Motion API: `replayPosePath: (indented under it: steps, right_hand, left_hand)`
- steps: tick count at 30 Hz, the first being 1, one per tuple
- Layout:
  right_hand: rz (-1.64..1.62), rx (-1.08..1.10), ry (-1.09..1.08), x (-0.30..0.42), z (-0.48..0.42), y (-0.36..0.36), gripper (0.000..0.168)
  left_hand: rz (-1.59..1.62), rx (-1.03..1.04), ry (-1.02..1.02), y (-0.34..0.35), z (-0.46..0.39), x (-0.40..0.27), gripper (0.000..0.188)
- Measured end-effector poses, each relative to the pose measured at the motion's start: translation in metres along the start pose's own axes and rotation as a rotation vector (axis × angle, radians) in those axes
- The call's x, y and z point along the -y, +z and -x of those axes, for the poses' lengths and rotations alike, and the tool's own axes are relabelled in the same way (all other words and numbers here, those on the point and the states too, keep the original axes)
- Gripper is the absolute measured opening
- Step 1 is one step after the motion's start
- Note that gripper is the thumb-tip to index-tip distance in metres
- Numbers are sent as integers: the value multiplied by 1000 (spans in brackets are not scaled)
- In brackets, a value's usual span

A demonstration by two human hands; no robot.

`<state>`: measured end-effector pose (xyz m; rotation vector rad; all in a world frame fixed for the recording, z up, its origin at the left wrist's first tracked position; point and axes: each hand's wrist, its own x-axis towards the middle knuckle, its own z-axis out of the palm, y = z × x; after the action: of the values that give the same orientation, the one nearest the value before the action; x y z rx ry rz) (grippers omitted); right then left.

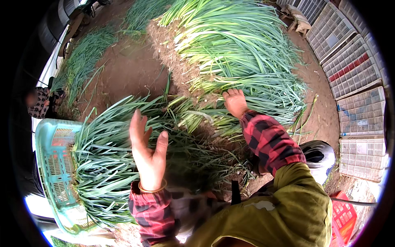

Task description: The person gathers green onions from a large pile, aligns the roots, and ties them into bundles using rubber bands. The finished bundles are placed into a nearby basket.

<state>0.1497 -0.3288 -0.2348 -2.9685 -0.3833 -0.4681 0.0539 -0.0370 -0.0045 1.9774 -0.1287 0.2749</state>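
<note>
My left hand (151, 154) is raised with its fingers apart and nothing in it, a yellow bangle at the wrist. Beneath and left of it, green allium plants (105, 160) lie with their root ends in a turquoise plastic crate (57, 179). My right hand (235, 102) bends its fingers over pale stalks at the near side of a large heap of similar plants (234, 58). Its fingertips are hidden among the leaves, so its grip is unclear. Brown roots (177, 68) line the heap's left side. Loose stalks (193, 120) lie between my hands.
White plastic crates (361, 112) line the right side, with a red crate (344, 216) at the lower right. More plants (88, 58) lie on the dirt floor (126, 68) at the upper left. Another person (40, 100) is at the left edge.
</note>
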Motion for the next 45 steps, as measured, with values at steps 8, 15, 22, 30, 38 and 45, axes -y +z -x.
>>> replayPosePath:
  steps: [8,15,22,30,38,45]
  right_hand:
    - [250,29,67,-32,-50,26,15]
    - [-327,109,222,-59,-35,8,36]
    - [-356,356,209,-34,-45,-120,41]
    - [-1385,837,65,87,-33,-270,19]
    - [-857,692,-224,122,27,-255,65]
    - [-351,-316,-210,129,30,-356,98]
  left_hand:
    - [-45,60,-17,10,1,-1,71]
    - [-84,75,7,8,1,1,67]
    - [-83,304,-27,17,9,-3,45]
    - [814,735,-170,27,18,-40,82]
    - [781,407,-195,37,42,-56,40]
    - [-382,468,168,39,54,-44,26]
